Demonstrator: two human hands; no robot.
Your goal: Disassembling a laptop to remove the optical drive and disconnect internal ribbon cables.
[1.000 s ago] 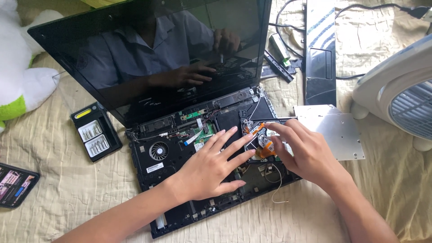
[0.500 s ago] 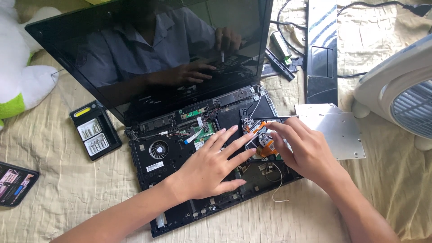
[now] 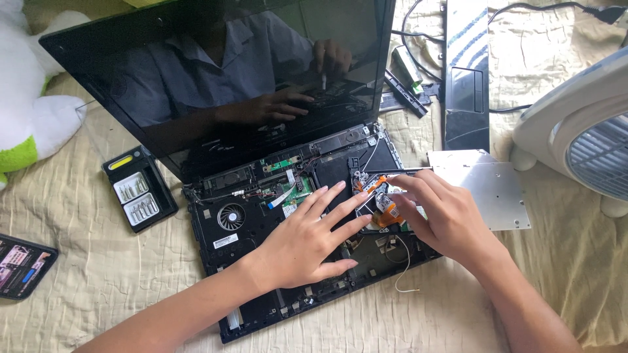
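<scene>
An opened black laptop base [image 3: 245,238] lies on a beige bedsheet, its circuit board [image 3: 288,189] and cooling fan [image 3: 230,217] bared, with the dark screen [image 3: 229,85] upright behind. My left hand [image 3: 304,245] lies flat on the base, fingers spread and pointing toward a small metal part with an orange ribbon cable [image 3: 381,195]. My right hand [image 3: 448,222] comes in from the right, and its fingertips pinch that part at its right side. A thin white wire [image 3: 407,271] hangs loose below the hands.
A black case of screwdriver bits [image 3: 139,189] lies left of the laptop, with a phone [image 3: 23,265] at the left edge. On the right are a silver metal plate [image 3: 490,189], a black palm-rest panel [image 3: 466,78] and a white electric fan [image 3: 582,131]. A plush toy [image 3: 33,124] sits far left.
Both hands stay on the same spot. My right fingers have shifted only slightly on the orange-ribbon part.
</scene>
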